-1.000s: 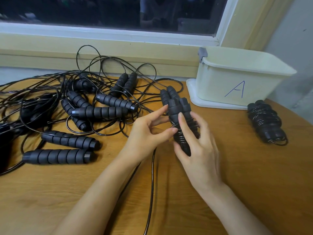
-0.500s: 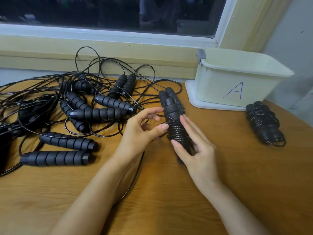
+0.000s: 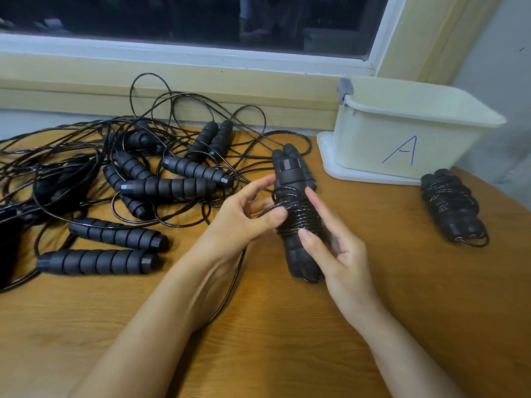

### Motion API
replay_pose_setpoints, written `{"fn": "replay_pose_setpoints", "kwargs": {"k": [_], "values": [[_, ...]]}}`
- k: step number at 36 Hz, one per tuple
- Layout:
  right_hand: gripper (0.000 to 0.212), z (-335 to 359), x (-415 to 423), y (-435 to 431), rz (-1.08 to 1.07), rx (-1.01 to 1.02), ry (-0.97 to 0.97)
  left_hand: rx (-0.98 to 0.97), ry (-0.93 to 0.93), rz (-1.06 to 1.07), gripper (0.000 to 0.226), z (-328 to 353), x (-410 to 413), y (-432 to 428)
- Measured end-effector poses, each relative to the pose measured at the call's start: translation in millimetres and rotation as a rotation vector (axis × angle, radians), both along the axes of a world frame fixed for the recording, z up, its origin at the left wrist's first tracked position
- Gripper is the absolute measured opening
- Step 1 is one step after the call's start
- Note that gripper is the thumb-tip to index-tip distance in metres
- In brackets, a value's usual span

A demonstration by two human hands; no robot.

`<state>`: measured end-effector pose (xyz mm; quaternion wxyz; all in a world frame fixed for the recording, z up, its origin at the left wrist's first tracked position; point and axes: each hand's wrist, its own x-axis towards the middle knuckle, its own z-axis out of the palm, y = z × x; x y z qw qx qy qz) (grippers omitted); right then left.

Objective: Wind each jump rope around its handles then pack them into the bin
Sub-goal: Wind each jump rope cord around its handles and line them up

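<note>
**Head view.** I hold the handle pair (image 3: 293,182) between both hands, its long axis running away from me with the far end leaning slightly left. My right hand (image 3: 342,259) grips the near half, thumb and forefinger laid across the coils. My left hand (image 3: 241,222) pinches the cord (image 3: 230,294) against the left side of the coils, and the free length trails back towards me under the left forearm. The bin (image 3: 373,145), marked A, stands beyond and to the right of the handles, nearer the right hand. By my judgement that hand should carry the bundle across. A wound rope (image 3: 451,208) lies just beside the bin, and the unwound ropes (image 3: 169,186) lie to the left.
</note>
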<state>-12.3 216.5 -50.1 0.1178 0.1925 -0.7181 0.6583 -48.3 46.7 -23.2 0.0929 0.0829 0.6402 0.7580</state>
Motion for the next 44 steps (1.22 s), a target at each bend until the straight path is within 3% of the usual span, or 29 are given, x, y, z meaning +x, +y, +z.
{"fn": "replay_pose_setpoints", "kwargs": {"k": [7, 12, 20, 26, 31, 36, 44], "values": [[0.051, 0, 0, 2, 0.009, 0.018, -0.009, 0.004, 0.025, 0.059, 0.061, 1, 2, 4], [0.047, -1, -1, 0, -0.076, 0.248, 0.106, -0.04, 0.025, 0.089, 0.063, -3, 3, 8], [0.048, -5, -5, 4, -0.13, 0.367, 0.128, -0.152, 0.101, 0.075, 0.089, 4, 8, 10], [0.048, -5, -5, 7, -0.1, 0.331, 0.129, -0.123, 0.096, 0.157, 0.081, 3, 8, 9], [0.052, -8, -7, 4, -0.232, 0.494, 0.281, -0.083, 0.051, 0.324, 0.07, 3, 6, 11], [0.051, -8, -5, 2, -0.299, 0.583, 0.293, -0.108, 0.07, 0.443, 0.062, 0, 9, 16], [0.102, 3, 7, -14, -0.56, 0.949, 0.253, -0.095, 0.06, 0.396, 0.07, 1, 13, 20]]}}
